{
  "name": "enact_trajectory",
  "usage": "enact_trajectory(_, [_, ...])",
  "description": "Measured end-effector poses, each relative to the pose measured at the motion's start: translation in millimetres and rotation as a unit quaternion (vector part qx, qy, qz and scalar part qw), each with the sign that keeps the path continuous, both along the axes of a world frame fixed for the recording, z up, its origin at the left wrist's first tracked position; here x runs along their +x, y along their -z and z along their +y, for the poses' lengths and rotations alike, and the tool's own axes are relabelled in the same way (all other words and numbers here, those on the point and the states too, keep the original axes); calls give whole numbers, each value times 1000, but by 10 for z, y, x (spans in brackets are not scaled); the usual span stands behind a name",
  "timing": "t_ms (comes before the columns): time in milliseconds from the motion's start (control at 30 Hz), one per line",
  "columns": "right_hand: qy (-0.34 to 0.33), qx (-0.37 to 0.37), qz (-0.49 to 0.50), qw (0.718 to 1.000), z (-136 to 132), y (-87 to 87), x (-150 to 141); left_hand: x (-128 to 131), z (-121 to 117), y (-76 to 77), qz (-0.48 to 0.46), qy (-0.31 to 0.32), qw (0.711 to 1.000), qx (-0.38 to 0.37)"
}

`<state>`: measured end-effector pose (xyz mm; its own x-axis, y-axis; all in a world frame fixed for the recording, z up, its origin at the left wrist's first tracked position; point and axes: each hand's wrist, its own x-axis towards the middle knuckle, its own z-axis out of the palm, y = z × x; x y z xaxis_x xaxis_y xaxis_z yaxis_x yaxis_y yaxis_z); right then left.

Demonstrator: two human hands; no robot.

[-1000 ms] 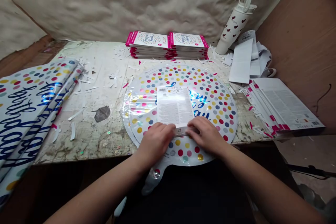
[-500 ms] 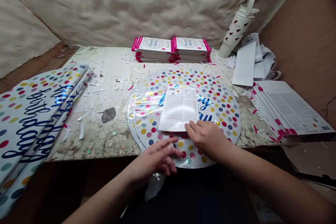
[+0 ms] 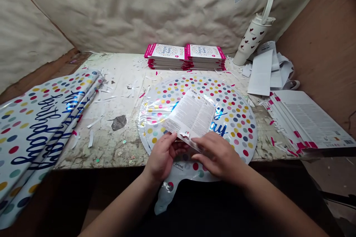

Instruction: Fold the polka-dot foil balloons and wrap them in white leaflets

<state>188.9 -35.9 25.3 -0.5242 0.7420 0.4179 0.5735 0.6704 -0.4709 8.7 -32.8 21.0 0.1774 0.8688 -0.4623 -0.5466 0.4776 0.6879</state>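
A round foil balloon (image 3: 235, 126) with coloured polka dots and blue script lies flat on the worktable, inside clear plastic film. Over its middle sits a white printed instruction card (image 3: 191, 114), tilted and lifted at its lower edge. My left hand (image 3: 164, 157) grips the card's lower left corner. My right hand (image 3: 219, 157) pinches the folded strip along that same edge, close to the left hand. Below both hands, the balloon's foil neck (image 3: 167, 198) hangs over the table's front edge.
Folded polka-dot foil sheets (image 3: 41, 126) lie at the left, on the scarred worktable (image 3: 119, 77). Two stacks of pink-edged packaged cards (image 3: 185, 57) stand at the back. A heart-patterned tumbler (image 3: 251, 39), loose paper sheets (image 3: 261, 72) and a stack of printed cards (image 3: 303, 118) sit at the right.
The card has swung from lying flat to tilted and lifted. My left hand has come back from open and away to grip its edge. The view has shifted slightly.
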Motion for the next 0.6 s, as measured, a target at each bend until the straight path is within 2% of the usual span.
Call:
enact_trajectory(67, [-9,-65,82,995,93,2,-43,-4,-15,6,66,15,997,43])
enact_trajectory(167, [-44,-47,127,990,216,13,-149,-1,-30,28,99,59,992,48])
enact_trajectory(267, [-65,-73,141,985,238,-59,-92,-17,-19,45,101,35,994,34])
enact_trajectory(333, [-99,-154,88,979,193,-167,109,-50,3,36,112,17,993,28])
enact_trajectory(400, [-116,-221,-29,968,127,-285,366,-84,26,12,133,25,991,23])
enact_trajectory(467, [-43,-214,-112,970,72,-371,540,-91,39,-19,149,43,988,20])
enact_trajectory(500, [16,-189,-109,976,57,-393,560,-78,39,-33,152,52,987,22])
enact_trajectory(567, [95,-153,-43,983,64,-396,455,-20,27,-58,151,70,986,30])
enact_trajectory(600, [96,-159,-3,983,87,-385,352,18,18,-67,149,79,985,36])
